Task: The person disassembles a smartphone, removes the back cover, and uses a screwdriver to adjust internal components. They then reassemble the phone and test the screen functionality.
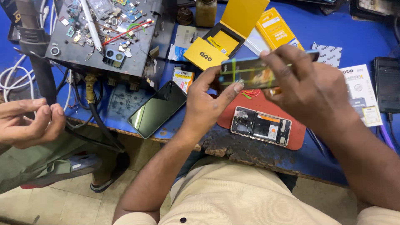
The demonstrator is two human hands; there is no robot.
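A: What is seen nearest the camera?

B: Cream-coloured trousers [233, 196] are seen at the bottom, and the worn edge of the blue workbench [250, 152] lies just beyond them.

A: And what is held?

B: A phone back panel [250, 71] is held flat above the bench between both hands. It is pinched at its near-left end by the left hand [206, 98], thumb on the near edge and fingers curled behind. Its far-right end is gripped by the right hand [304, 81], whose fingers are closed over the top edge.

A: What is found beneath it?

B: An opened phone [261, 126], its inner parts exposed, is laid on a red mat [298, 139] directly under the hands. A second phone with a dark screen [157, 109] is placed to the left, hanging partly over the bench edge.

A: Is anyone else seen?

B: Another person's hands [29, 121] are seen at the far left, loosely cupped together, well apart from the panel.

A: And farther back?

B: A yellow box [225, 39] is propped open, and a grey tray of small parts [104, 35] is set at the back left.
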